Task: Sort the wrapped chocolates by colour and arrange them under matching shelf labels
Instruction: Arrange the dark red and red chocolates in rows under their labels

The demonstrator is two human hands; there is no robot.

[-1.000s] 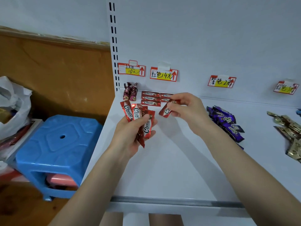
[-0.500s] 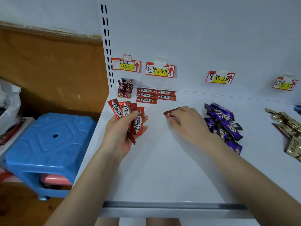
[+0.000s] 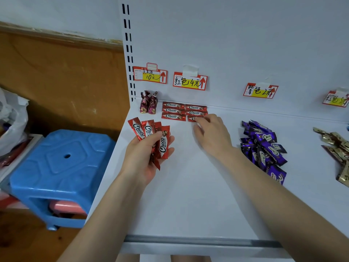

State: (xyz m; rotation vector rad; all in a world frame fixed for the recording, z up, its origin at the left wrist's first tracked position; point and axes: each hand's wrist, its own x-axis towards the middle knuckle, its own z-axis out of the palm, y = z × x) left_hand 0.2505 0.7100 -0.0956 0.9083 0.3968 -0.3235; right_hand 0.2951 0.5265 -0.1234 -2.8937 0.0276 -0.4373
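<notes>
Most of the last red chocolate (image 3: 191,118) in the middle of the frame was hidden under the right hand (image 3: 211,133), with only its left end showing. The fingertips (image 3: 203,119) lay bent over the wrapper and the thumb sat lower, and whether they pinched it or only pressed it could not be told. It lay on the white shelf (image 3: 188,195) at the right end of the front row of the red rows (image 3: 173,110), below the red label (image 3: 189,82). The gold pile (image 3: 338,148) and the label above it (image 3: 336,99) were cut off by the right edge. The left hand (image 3: 145,156), left of centre, gripped a fan of red chocolates (image 3: 149,133), thumb pressed across them. The purple pile (image 3: 264,146) lay loose under the purple label (image 3: 260,90)
</notes>
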